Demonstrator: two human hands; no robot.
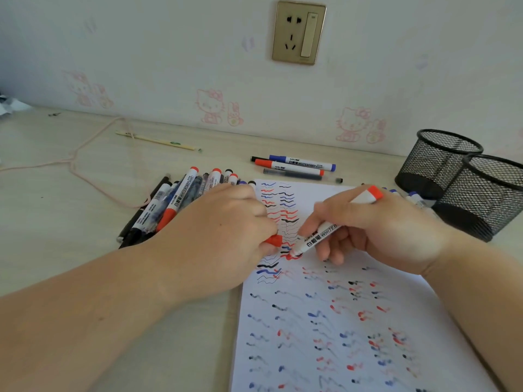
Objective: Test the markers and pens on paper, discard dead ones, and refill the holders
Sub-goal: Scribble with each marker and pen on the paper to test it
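My right hand (376,222) grips an uncapped red whiteboard marker (325,233), its tip touching the white paper (339,321) where a fresh red squiggle lies. My left hand (226,227) rests on the paper's left edge, closed around the marker's red cap (274,240). The sheet is covered with red, blue and black test squiggles. A pile of markers and pens (175,199) lies left of the paper, partly under my left hand. Two black mesh holders (464,182) stand at the right, nothing visible inside them.
Three markers and a pen (297,165) lie apart behind the paper. More pens (416,198) lie between my right hand and the holders. A pink cord (93,162) and a thin stick (155,140) lie at the back left. A wall socket (298,32) is above.
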